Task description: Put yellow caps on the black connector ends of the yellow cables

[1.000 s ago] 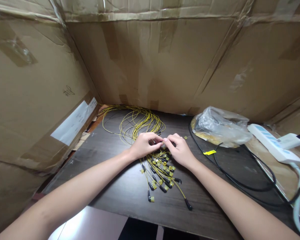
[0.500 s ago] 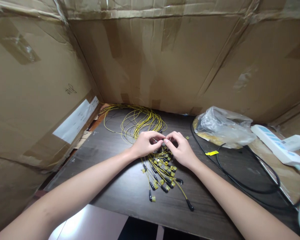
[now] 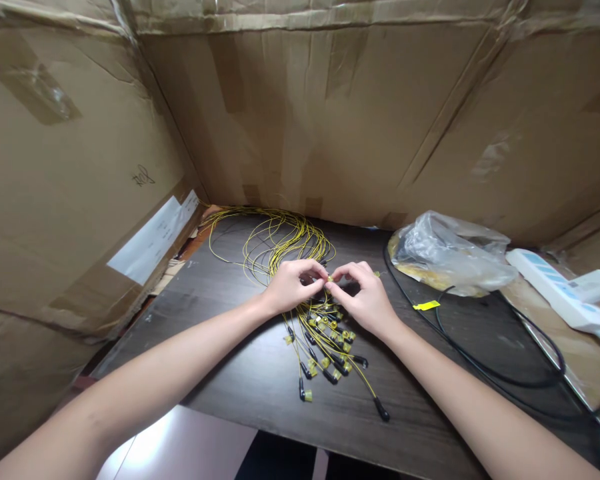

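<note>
A bundle of thin yellow cables lies coiled on the dark wooden table. Its ends, with black connectors and small yellow caps, fan out toward me. My left hand and my right hand meet above those ends, fingertips pinched together. Between them sits a small yellow cap on a cable end. Each hand pinches one side of that piece.
Cardboard walls close in the table on the left, back and right. A crumpled clear plastic bag lies at the right, beside a black cable loop, a yellow tag and a white power strip.
Both hands stay together over the cable ends; the fingers have shifted slightly, and the small yellow cap now shows between the fingertips. The view has drifted a little.
</note>
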Tool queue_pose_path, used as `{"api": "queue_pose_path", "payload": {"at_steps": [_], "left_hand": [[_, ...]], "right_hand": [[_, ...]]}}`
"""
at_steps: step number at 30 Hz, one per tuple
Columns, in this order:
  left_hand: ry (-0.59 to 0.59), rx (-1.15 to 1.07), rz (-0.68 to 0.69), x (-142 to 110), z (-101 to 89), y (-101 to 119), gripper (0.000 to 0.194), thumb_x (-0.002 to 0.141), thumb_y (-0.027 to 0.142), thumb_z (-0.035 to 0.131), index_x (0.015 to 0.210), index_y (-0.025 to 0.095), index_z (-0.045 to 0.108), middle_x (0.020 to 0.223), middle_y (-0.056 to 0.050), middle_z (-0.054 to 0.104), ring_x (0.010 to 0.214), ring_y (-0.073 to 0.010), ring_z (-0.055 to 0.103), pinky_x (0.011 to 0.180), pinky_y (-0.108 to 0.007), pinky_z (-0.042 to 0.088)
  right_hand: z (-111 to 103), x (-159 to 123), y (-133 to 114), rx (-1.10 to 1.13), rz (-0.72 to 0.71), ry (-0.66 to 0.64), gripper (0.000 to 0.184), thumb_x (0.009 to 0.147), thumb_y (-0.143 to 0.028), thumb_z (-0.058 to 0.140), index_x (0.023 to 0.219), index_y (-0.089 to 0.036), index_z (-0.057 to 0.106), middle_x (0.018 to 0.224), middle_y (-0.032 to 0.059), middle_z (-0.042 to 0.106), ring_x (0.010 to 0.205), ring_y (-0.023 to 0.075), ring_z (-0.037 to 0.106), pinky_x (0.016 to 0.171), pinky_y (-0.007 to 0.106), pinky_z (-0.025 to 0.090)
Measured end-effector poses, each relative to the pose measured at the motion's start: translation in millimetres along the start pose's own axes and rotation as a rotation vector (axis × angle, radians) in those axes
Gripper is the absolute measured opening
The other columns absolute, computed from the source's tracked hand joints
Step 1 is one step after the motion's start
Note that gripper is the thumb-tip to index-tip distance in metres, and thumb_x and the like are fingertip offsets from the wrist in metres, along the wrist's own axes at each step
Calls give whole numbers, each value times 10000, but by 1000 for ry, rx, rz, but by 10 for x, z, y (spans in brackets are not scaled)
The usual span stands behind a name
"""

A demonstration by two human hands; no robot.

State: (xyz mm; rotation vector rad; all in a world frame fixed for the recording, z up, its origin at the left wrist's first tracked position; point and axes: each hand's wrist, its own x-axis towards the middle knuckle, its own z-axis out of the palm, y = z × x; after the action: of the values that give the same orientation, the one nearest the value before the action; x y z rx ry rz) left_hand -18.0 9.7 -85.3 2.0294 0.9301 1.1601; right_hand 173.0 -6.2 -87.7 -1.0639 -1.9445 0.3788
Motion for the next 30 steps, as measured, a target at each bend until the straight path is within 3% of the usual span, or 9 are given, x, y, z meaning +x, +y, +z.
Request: {"api": "queue_pose_path", "payload": {"at_steps": [5, 9, 15, 24, 28, 30], "left_hand": [[-27, -24, -5, -2, -7, 25, 205, 823, 116, 638, 1027, 136, 649, 944, -65, 755, 845, -151, 735, 676, -212, 575], [-69, -24, -9, -2, -17, 34, 315, 843, 103, 617, 1153, 154, 606, 1008, -75, 758, 908, -170, 743, 650, -206, 566], [-62, 11, 2, -11, -14, 14, 346, 864, 141, 629, 1208, 159, 606, 980, -66, 773, 827, -154, 742, 709, -246, 589], [14, 27, -16, -10, 0, -15, 284, 848, 221, 686, 1123, 155, 657, 909, -50, 762, 791, -147, 731, 702, -240, 582], [111, 158, 48, -4, -7, 25, 253, 856, 256, 673, 1090, 161, 679, 972, -70, 724, 817, -147, 690, 631, -224, 535], [166, 179, 46, -4, -14, 45, 257, 880, 261, 648, 1117, 165, 678, 932, -59, 731, 822, -152, 691, 696, -248, 547]], "right_hand": [[3, -10, -9, -22, -12, 8, 71, 842, -261, 682, 850, -224, 622, 848, 39, 668, 841, 227, 558, 722, 351, 459], [9, -5, -14, -67, -66, 3, 172, 846, -258, 683, 1009, -221, 642, 954, 63, 685, 907, 248, 569, 777, 386, 477], [21, -26, -9, -185, -164, 5, 181, 909, -250, 617, 1060, -228, 715, 988, 84, 710, 930, 265, 584, 838, 435, 505], [11, -44, -14, -299, -184, -5, 224, 942, -263, 581, 1079, -222, 754, 944, 77, 735, 866, 256, 584, 784, 419, 518], [23, -49, 8, -234, -159, -14, 206, 924, -238, 602, 1058, -225, 757, 903, 67, 730, 850, 248, 587, 771, 408, 508], [27, -50, 16, -207, -145, -33, 207, 918, -234, 606, 1061, -234, 755, 904, 63, 727, 851, 245, 589, 774, 408, 505]]}}
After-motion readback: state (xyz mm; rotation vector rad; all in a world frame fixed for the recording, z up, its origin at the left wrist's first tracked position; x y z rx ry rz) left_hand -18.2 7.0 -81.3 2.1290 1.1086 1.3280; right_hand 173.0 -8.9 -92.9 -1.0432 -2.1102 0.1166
